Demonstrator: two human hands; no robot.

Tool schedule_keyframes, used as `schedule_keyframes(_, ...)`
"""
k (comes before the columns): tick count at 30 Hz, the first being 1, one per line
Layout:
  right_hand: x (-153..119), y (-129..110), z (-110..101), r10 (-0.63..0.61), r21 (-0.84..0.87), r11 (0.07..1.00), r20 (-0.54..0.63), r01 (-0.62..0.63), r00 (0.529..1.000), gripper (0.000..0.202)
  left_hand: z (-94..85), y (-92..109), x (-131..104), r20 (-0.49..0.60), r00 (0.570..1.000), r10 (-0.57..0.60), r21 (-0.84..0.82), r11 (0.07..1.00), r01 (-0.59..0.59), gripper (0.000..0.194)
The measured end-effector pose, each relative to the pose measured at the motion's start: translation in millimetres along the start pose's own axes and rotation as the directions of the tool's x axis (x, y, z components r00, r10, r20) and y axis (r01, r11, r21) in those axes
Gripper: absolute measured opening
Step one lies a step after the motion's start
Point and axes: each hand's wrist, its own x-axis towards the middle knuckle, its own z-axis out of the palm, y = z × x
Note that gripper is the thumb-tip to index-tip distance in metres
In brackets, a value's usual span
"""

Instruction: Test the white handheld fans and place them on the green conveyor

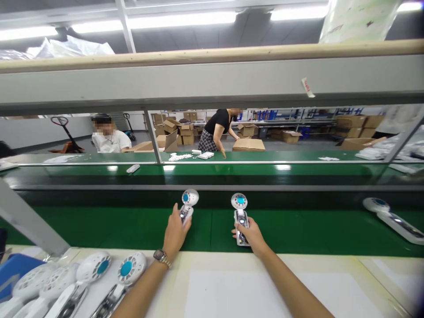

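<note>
From the head camera I see my left hand wrapped around a white handheld device with a round blue-centred head. My right hand grips a second identical white device. Both lie on the green conveyor belt beyond the pale desk.

Beyond the hands: green conveyor belt, grey overhead shelf beam, fluorescent tube lights above. Farther off: stacked cardboard boxes, grey floor, pallet jack far left.
</note>
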Motion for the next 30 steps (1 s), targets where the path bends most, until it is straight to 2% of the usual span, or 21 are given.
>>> schedule_keyframes(1,-1.8,-2.2,-0.1,0.01,0.02,1.0,0.009,-0.01,1.0,0.043,4.3,7.1,-2.1,0.058,0.998,-0.025,-0.206,0.978,0.036,0.067)
schedule_keyframes(2,-3.8,-4.5,0.2,0.022,0.052,0.998,0.02,-0.023,1.0,0.043,9.0,14.9,-4.3,0.137,0.989,-0.056,-0.407,0.907,0.107,0.067)
schedule_keyframes(4,-7.8,-8.9,1.8,0.051,0.117,0.992,0.04,-0.055,0.998,0.045,18.3,31.0,-8.8,0.31,0.945,-0.104,-0.686,0.663,0.298,0.064)
schedule_keyframes(6,-10.2,-11.9,3.7,0.083,0.165,0.982,0.058,-0.092,0.995,0.044,25.8,44.7,-12.4,0.448,0.886,-0.118,-0.779,0.435,0.451,0.055)
schedule_keyframes(7,-10.8,-12.6,4.3,0.099,0.176,0.978,0.07,-0.11,0.993,0.042,28.5,49.7,-13.7,0.499,0.858,-0.118,-0.784,0.36,0.506,0.051)
schedule_keyframes(9,-10.9,-12.3,4.9,0.133,0.19,0.97,0.115,-0.153,0.984,0.04,32.3,55.3,-14.7,0.59,0.8,-0.109,-0.757,0.269,0.595,0.043)
schedule_keyframes(12,-10.5,-9.4,4.2,0.171,0.154,0.967,0.205,-0.204,0.964,0.042,36.2,53.7,-13.3,0.683,0.725,-0.087,-0.703,0.19,0.686,0.037)
schedule_keyframes(15,-10.9,-6.4,4.1,0.192,0.085,0.971,0.269,-0.221,0.944,0.043,38.5,48.0,-11.5,0.717,0.696,-0.037,-0.689,0.121,0.715,0.03)
schedule_keyframes(19,-11.3,-4.9,4.0,0.197,0.057,0.973,0.287,-0.222,0.937,0.045,36.3,48.3,-11.8,0.796,0.605,-0.017,-0.605,-0.042,0.795,0.024)
schedule_keyframes(21,-11.7,-5.5,2.8,0.194,0.069,0.973,0.283,-0.221,0.939,0.046,34.2,51.1,-12.6,0.803,0.595,0.006,-0.593,-0.089,0.801,0.023)
schedule_keyframes(23,-12.2,-7.1,1.1,0.18,0.095,0.972,0.28,-0.214,0.943,0.045,32.7,53.2,-12.7,0.796,0.604,0.041,-0.598,-0.101,0.795,0.024)
schedule_keyframes(25,-12.8,-9.2,-0.6,0.161,0.128,0.971,0.273,-0.201,0.949,0.043,31.7,53.5,-11.7,0.803,0.594,0.055,-0.588,-0.098,0.803,0.027)
schedule_keyframes(28,-13.3,-11.6,-2.5,0.153,0.163,0.966,0.259,-0.199,0.954,0.041,29.0,51.4,-10.1,0.837,0.543,0.062,-0.538,-0.086,0.839,0.03)
schedule_keyframes(30,-13.1,-12.0,-3.2,0.162,0.171,0.963,0.248,-0.208,0.955,0.04,26.6,49.8,-11.0,0.867,0.491,0.088,-0.485,-0.085,0.871,0.034)
